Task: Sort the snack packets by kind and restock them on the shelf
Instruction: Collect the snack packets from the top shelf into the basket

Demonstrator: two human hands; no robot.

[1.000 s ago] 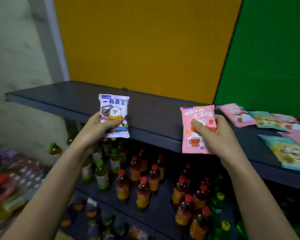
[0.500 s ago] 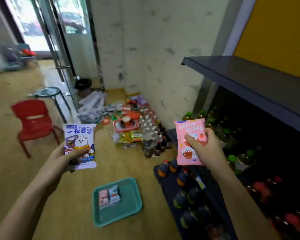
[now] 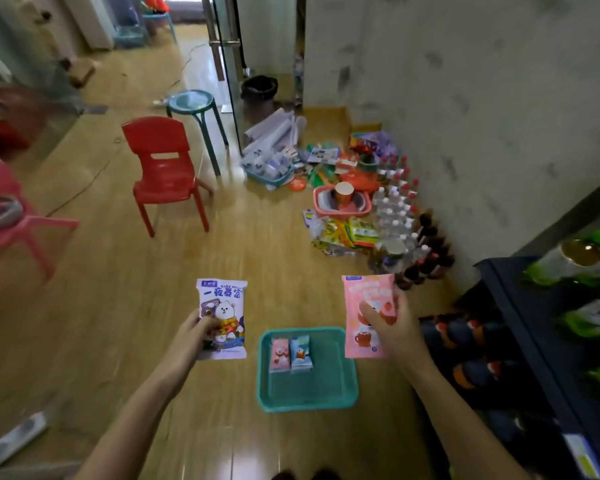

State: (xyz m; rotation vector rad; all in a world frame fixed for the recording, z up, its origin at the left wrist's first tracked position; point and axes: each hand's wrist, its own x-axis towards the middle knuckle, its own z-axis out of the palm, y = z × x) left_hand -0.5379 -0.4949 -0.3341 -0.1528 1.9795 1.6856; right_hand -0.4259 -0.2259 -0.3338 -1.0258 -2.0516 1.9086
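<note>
Two kinds in hand, either side of the tray

My left hand [image 3: 194, 337] pinches the purple-and-white bear packet [image 3: 222, 306] low down, thumb across its front; my right hand [image 3: 392, 327] grips the pink strawberry packet [image 3: 366, 306] likewise. Between them on the floor, the teal tray [image 3: 312, 389] holds a small pink packet [image 3: 279, 355] touching a small blue packet [image 3: 301, 353]. Best to grip lightly, prints facing me, and carry each to its own kind on the dark shelf [image 3: 496, 275] on my right.
</note>
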